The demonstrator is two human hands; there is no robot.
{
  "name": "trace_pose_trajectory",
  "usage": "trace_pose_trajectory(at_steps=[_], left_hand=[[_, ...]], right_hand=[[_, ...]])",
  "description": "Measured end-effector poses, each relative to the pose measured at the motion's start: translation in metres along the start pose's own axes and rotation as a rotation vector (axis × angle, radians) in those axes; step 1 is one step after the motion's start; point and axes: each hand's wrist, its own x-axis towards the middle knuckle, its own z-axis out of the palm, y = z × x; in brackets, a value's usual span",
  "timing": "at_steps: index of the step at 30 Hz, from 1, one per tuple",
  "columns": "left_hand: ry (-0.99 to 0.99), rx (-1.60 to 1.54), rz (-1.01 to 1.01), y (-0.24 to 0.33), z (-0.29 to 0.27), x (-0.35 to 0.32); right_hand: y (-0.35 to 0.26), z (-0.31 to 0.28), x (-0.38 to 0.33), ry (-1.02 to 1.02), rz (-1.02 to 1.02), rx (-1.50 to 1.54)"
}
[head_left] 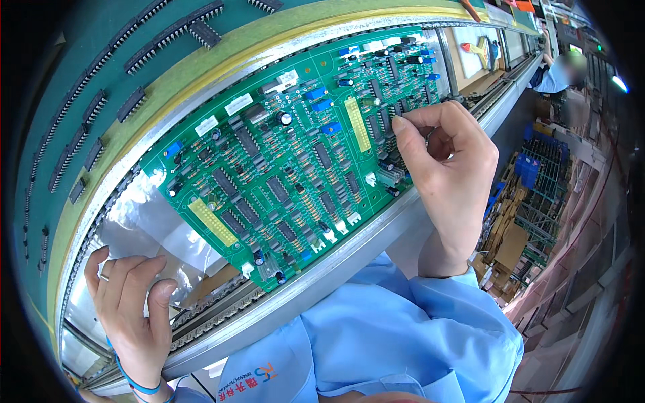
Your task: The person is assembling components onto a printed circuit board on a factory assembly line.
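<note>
A large green circuit board (304,84) lies across two metal rails. It is filled with black chips, resistors, capacitors, blue trimmers and two yellow connectors (357,125). My right hand (451,151) is over the board's right part, thumb and forefinger pinched together right by a group of black chips (385,122). Whatever sits between those fingertips is hidden. My left hand (131,302), with a ring on one finger, hovers off the board's lower left corner. Its fingers are loosely bent and apart, holding nothing.
Loose black chips (131,104) lie in rows on a green surface beyond the far rail. A chain conveyor (201,322) runs along the near rail (322,269). Further right are a tray with a red-and-yellow object (478,50), another person (554,72) and racks of boards (541,174).
</note>
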Motion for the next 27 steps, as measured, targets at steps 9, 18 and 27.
trace_pose_trajectory(at_steps=[9, 18, 27], left_hand=[[-0.007, 0.016, 0.005, 0.000, 0.001, 0.003], [0.073, -0.008, -0.006, -0.002, -0.003, 0.001], [0.164, -0.074, 0.041, -0.004, -0.003, -0.009]], right_hand=[[0.000, 0.000, 0.004, -0.031, 0.043, 0.017], [-0.013, -0.010, 0.011, -0.039, -0.123, -0.130], [-0.053, 0.006, 0.074, -0.004, -0.770, 0.144]])
